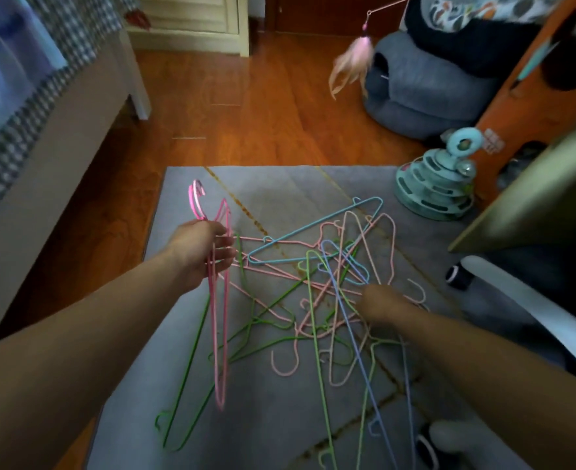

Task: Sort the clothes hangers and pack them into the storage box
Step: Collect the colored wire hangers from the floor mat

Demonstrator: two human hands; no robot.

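Note:
Several thin wire hangers lie tangled on a grey mat (279, 191): a blue hanger (313, 232), dark green hangers (191, 364), light green hangers (317, 334), pale pink hangers (284, 369) and a lilac hanger (351, 330). My left hand (205, 254) grips a small bunch of bright pink hangers (220, 337) by their necks, hooks pointing up, bodies hanging down. My right hand (386, 301) is blurred and reaches into the middle of the pile, its fingers down among the pale pink and lilac wires. Whether it holds one is unclear. No storage box is visible.
A bed frame (59, 157) with checked bedding runs along the left. Wooden floor (245, 106) lies beyond the mat. A teal cat toy tower (435, 188) stands at the mat's right corner, beside an orange panel (530, 79), a grey cushion (422, 93) and a chair base (517, 300).

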